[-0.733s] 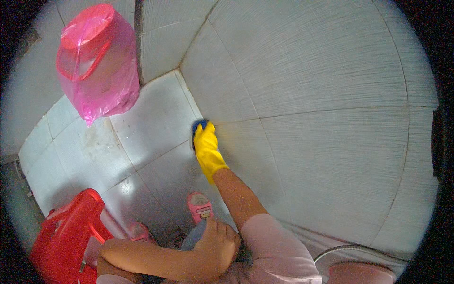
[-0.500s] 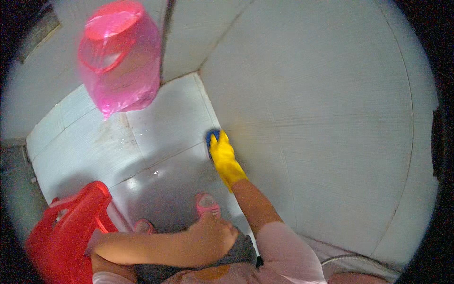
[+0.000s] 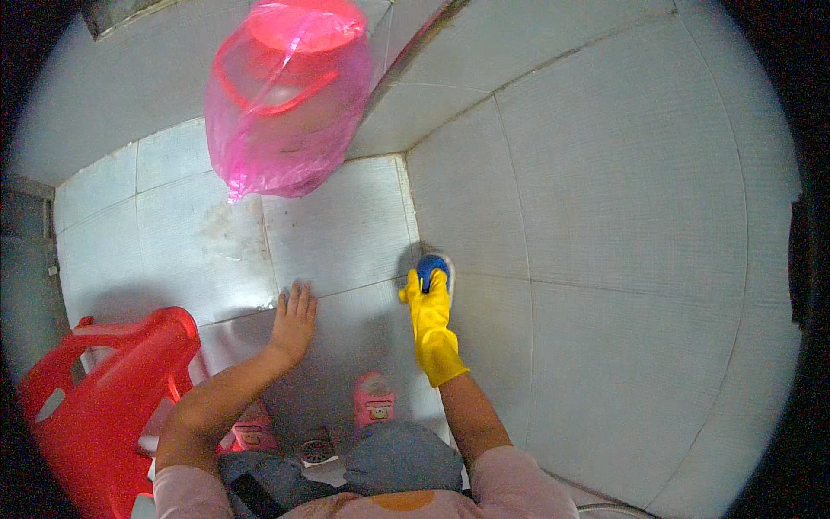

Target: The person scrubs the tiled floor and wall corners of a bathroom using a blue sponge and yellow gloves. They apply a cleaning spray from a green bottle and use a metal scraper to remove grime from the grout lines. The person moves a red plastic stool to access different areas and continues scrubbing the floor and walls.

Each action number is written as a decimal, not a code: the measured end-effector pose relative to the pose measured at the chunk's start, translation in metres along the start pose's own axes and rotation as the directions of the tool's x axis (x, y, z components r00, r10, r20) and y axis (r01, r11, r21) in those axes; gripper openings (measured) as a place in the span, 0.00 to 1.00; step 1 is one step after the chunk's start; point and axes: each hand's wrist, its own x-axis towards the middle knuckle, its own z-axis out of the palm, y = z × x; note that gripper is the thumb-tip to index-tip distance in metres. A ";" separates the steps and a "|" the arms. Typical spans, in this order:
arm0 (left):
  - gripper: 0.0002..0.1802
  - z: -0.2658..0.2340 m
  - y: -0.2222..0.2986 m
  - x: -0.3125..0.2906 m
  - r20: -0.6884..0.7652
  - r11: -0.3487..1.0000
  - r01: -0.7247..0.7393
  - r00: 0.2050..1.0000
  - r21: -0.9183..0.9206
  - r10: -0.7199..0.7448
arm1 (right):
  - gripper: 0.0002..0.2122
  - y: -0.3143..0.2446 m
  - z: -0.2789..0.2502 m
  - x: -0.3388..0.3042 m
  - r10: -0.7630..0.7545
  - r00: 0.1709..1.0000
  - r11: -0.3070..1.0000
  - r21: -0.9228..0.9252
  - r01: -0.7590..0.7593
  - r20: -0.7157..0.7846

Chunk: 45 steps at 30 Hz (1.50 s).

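A yellow rubber glove (image 3: pixel 437 350) covers my right hand (image 3: pixel 429 316). Its fingers are wrapped round a blue scrub brush (image 3: pixel 431 265), which has a pale rim and presses at the foot of the right wall, where the wall meets the tiled floor. My left hand (image 3: pixel 296 324) is bare and holds nothing. It reaches forward with its fingers apart over the pale floor tiles (image 3: pixel 346 208); whether it touches them I cannot tell.
A pink bucket in clear pink plastic (image 3: pixel 290 104) hangs or stands at the far wall. On the left is a red plastic chair or stool (image 3: pixel 112 381). Pink sandals (image 3: pixel 374 402) and a round floor drain (image 3: pixel 316 450) lie close below. Tiled walls (image 3: pixel 622 216) rise at the right.
My left hand has swung from near my knee out over the floor, its fingers now spread. The brush in my right hand has shifted to the wall's foot. The whole view has turned a little.
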 end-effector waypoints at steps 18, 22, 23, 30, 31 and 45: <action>0.29 0.020 -0.002 0.037 -0.046 0.981 0.193 0.980 -0.021 -0.193 | 0.19 0.039 0.052 0.102 -0.296 0.954 0.640 -0.733 0.232 0.044; 0.29 0.018 -0.001 0.027 -0.001 0.979 0.205 0.979 0.017 -0.205 | 0.18 0.022 0.065 0.100 -0.121 0.985 0.611 -0.772 0.173 0.125; 0.29 0.008 0.001 0.030 -0.004 0.982 0.187 0.982 -0.012 -0.187 | 0.18 0.015 0.067 0.124 0.010 0.980 0.568 -0.807 0.159 0.201; 0.27 0.038 -0.008 0.032 -0.026 0.977 0.188 0.982 0.099 -0.187 | 0.19 -0.031 0.100 0.116 -0.138 0.983 0.680 -0.711 0.182 0.120; 0.27 0.029 -0.006 0.029 -0.019 0.976 0.192 0.981 0.105 -0.191 | 0.21 -0.059 0.111 0.122 -0.022 0.992 0.524 -0.844 0.114 0.121; 0.27 0.019 0.000 0.041 -0.015 0.989 0.134 0.991 0.057 -0.133 | 0.19 -0.054 0.094 0.164 0.133 0.986 0.542 -0.840 0.014 0.102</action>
